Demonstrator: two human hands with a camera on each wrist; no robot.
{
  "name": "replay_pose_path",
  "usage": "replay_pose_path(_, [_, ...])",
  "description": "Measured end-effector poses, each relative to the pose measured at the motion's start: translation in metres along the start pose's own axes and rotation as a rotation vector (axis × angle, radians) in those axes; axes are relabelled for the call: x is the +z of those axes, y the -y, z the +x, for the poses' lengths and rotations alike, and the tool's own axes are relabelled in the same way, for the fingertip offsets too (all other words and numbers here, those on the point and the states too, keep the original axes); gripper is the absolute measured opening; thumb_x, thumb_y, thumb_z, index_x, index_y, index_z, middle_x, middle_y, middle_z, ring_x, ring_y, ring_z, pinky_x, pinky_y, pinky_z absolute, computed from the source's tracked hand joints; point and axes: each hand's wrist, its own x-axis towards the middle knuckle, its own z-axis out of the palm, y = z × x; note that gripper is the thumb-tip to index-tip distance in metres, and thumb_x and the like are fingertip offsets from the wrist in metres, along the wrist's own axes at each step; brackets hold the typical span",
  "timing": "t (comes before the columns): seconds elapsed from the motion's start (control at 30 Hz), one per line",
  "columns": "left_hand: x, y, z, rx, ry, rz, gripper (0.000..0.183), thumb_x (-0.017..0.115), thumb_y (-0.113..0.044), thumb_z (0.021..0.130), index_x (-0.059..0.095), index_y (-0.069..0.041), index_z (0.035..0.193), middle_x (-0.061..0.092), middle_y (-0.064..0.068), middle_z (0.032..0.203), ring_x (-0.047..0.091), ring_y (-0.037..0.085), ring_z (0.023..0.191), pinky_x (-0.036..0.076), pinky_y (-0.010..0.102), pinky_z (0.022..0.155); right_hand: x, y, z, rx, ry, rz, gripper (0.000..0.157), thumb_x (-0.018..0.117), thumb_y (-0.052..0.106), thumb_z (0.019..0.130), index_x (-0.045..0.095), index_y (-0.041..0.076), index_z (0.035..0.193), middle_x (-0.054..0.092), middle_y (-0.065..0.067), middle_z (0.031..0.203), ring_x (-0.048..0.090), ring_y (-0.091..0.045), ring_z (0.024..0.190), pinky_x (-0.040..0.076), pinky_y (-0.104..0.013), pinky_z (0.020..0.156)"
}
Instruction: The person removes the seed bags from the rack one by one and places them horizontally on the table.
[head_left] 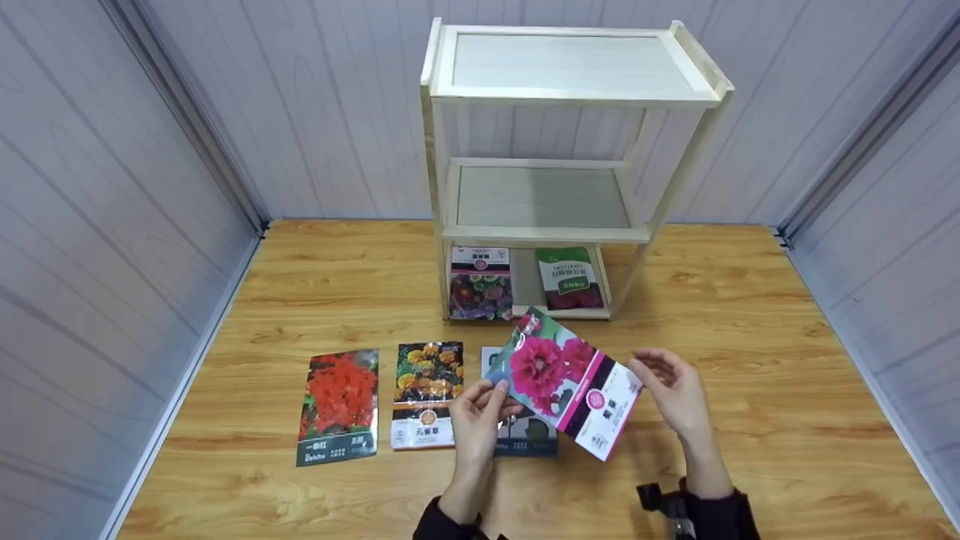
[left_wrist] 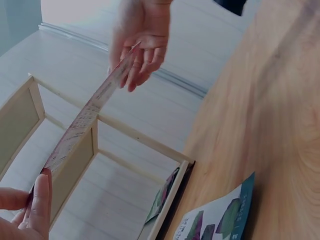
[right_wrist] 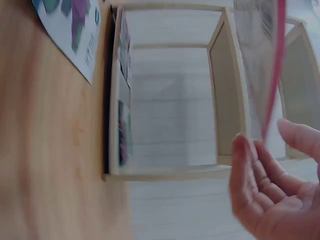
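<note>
My left hand [head_left: 478,427] pinches a flower seed packet [head_left: 566,386] by its left corner, thumb on top. The packet shows pink double blossoms, a pink stripe and a white label end, and is tilted above the table. At its right corner is my right hand [head_left: 681,397]; in the right wrist view its thumb and fingers [right_wrist: 242,160] stand apart on either side of the packet's corner. Beneath the held packet lies another packet [head_left: 534,446] with a dark blue edge, mostly covered. To the left lie an orange marigold packet [head_left: 429,390] and a red flower packet [head_left: 341,401].
A pale wooden shelf rack [head_left: 551,234] stands behind the hands on the wood-grain table [head_left: 337,285]. Its bottom level holds a mixed-flower packet [head_left: 481,285] on the left and a green-and-white packet [head_left: 568,277] on the right. Panelled walls [head_left: 337,112] enclose the table.
</note>
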Motion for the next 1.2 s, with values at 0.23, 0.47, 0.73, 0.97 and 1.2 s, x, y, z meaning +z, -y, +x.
replay_pose_path(0.23, [0.022,-0.04,-0.017,-0.144,-0.003,0.06,0.014,0.053,0.008,0.084,0.049,0.021,0.088,0.06,0.025,0.073,0.06,0.018,0.057,0.054,0.038,0.059,0.016,0.015,0.007,-0.032,0.078,-0.259,0.021,0.064,0.002,0.079,0.062,-0.007,0.098,0.064,-0.014,0.085,0.06,-0.019,0.074,0.049,-0.022,0.066])
replay_pose_path(0.47, [0.02,-0.036,-0.013,-0.16,0.001,0.109,0.012,0.054,0.007,0.083,0.051,0.018,0.086,0.06,0.019,0.071,0.058,0.017,0.055,0.054,0.037,0.057,0.022,0.006,0.002,-0.003,0.122,-0.337,0.015,0.065,0.0,0.077,0.067,-0.004,0.092,0.066,-0.012,0.079,0.06,-0.018,0.066,0.049,-0.023,0.06])
replay_pose_path(0.73, [0.015,-0.034,0.004,-0.193,0.036,0.227,0.016,0.056,0.004,0.083,0.054,0.018,0.091,0.062,0.02,0.074,0.057,0.014,0.052,0.053,0.034,0.051,0.023,0.0,-0.014,0.045,0.149,-0.282,0.012,0.067,0.0,0.076,0.065,-0.006,0.086,0.065,-0.012,0.076,0.061,-0.018,0.069,0.05,-0.021,0.064])
replay_pose_path(0.97, [0.015,-0.046,0.021,-0.22,0.212,0.353,0.019,0.055,0.004,0.083,0.054,0.02,0.093,0.061,0.022,0.074,0.059,0.023,0.055,0.053,0.035,0.05,0.019,-0.007,-0.025,0.15,0.157,-0.185,0.014,0.065,0.0,0.077,0.061,-0.008,0.088,0.064,-0.016,0.076,0.061,-0.016,0.066,0.05,-0.022,0.058])
replay_pose_path(1.2, [0.015,-0.055,0.028,-0.21,0.297,0.475,0.021,0.055,-0.001,0.085,0.056,0.015,0.099,0.061,0.027,0.079,0.06,0.026,0.061,0.052,0.045,0.055,0.011,-0.017,-0.026,0.27,0.028,-0.141,0.014,0.063,-0.001,0.079,0.06,-0.009,0.09,0.064,-0.014,0.073,0.059,-0.013,0.062,0.05,-0.023,0.057])
